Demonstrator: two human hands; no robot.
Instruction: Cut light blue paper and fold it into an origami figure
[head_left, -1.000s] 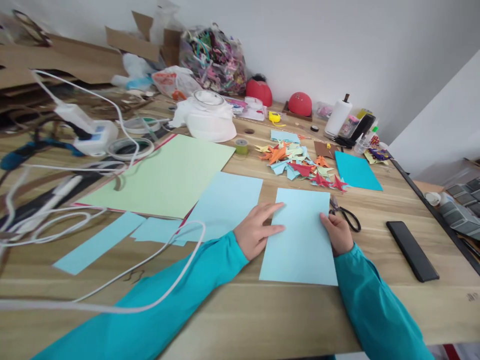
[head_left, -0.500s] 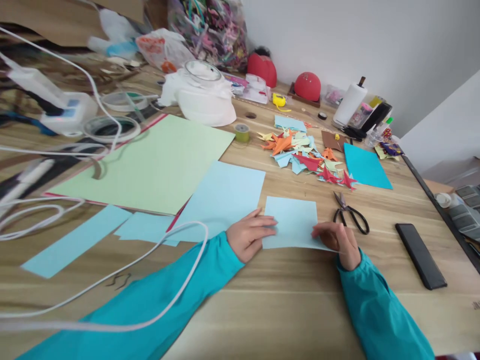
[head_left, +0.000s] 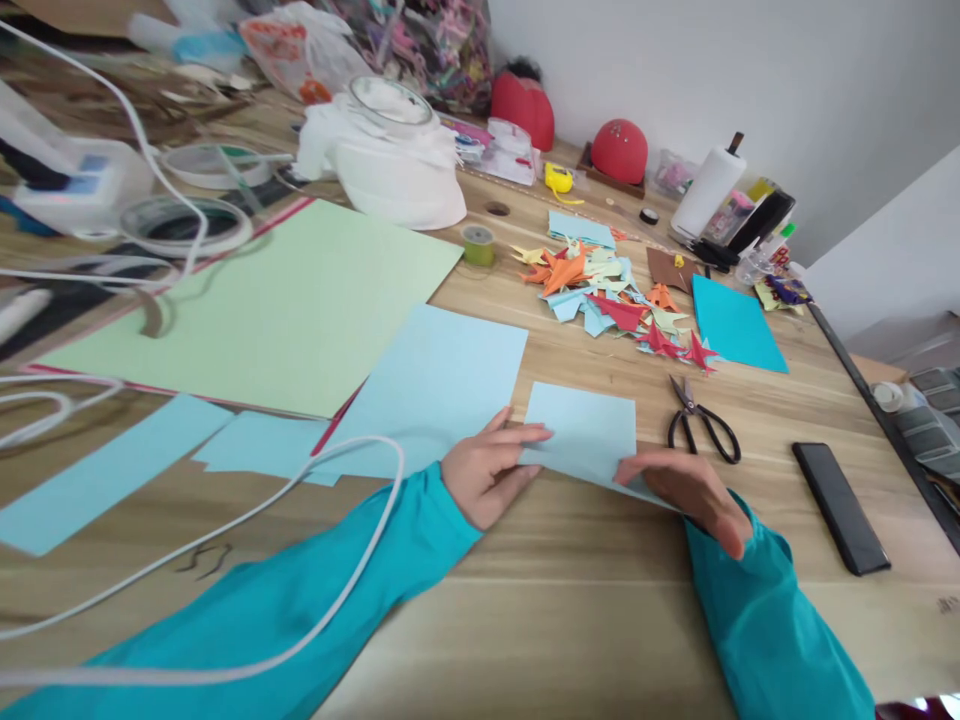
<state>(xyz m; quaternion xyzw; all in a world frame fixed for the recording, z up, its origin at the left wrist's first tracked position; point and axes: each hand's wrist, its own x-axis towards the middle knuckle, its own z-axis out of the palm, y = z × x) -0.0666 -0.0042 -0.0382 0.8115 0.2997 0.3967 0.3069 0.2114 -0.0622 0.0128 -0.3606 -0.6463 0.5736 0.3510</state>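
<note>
A small light blue sheet of paper [head_left: 581, 425] lies in front of me, its near edge bent up slightly. My left hand [head_left: 491, 468] grips its near left corner, fingertips on top and thumb by the edge. Across its near right corner bends my right hand [head_left: 686, 490], which has hold of that side; part of the corner is hidden by the fingers. Left of it lies a larger light blue sheet [head_left: 442, 380]. Black-handled scissors [head_left: 701, 420] rest open just beyond my right hand.
Folded paper figures [head_left: 600, 295] are heaped farther back. To the right lie a phone [head_left: 840, 508] and a bright blue sheet [head_left: 739, 322]. A big green sheet [head_left: 285, 310], light blue paper strips [head_left: 112, 470] and a white cable [head_left: 386, 500] occupy the left, the cable crossing my left sleeve.
My right hand has turned, its fingers now lying farther over the sheet's near right corner. The near edge of the sheet has bent more. The view has shifted slightly.
</note>
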